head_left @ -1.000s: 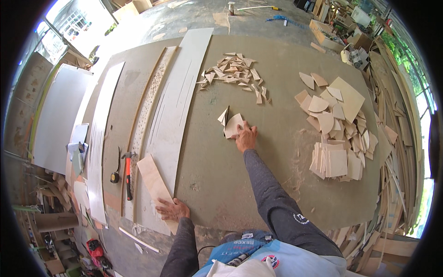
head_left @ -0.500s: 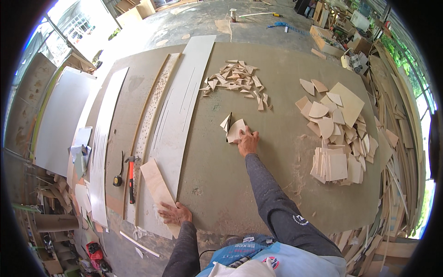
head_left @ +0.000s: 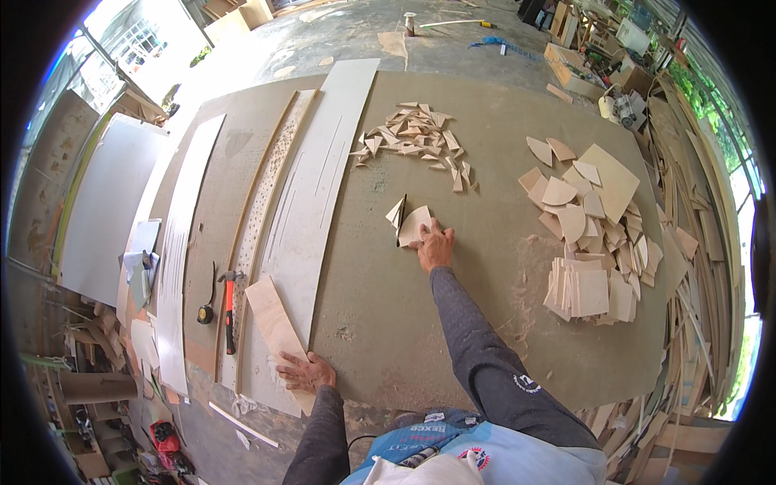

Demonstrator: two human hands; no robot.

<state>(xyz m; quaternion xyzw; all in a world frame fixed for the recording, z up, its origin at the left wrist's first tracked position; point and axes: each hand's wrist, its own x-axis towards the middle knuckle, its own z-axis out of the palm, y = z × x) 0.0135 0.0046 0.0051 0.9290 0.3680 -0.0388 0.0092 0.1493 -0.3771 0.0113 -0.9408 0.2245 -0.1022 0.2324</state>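
Near the table's front left, my left hand (head_left: pixel 305 373) lies with fingers spread flat on a pale plywood strip (head_left: pixel 273 311), which sits slanted over a white board. At mid-table, my right hand (head_left: pixel 436 247) has its thumb and fingers bent onto the edge of a small curved plywood piece (head_left: pixel 415 225), holding it against the tabletop. Along that piece's left side is a thin dark stick-like tool (head_left: pixel 401 220); its kind is too small to tell. A small pale wood piece (head_left: pixel 393 215) lies just left of the tool.
Small wood offcuts (head_left: pixel 412 131) are heaped beyond my right hand. At the right, curved and square plywood pieces (head_left: pixel 586 287) form a larger pile. A hammer (head_left: pixel 229 315), a tape measure (head_left: pixel 205 314) and a long white board (head_left: pixel 323 178) lie to the left.
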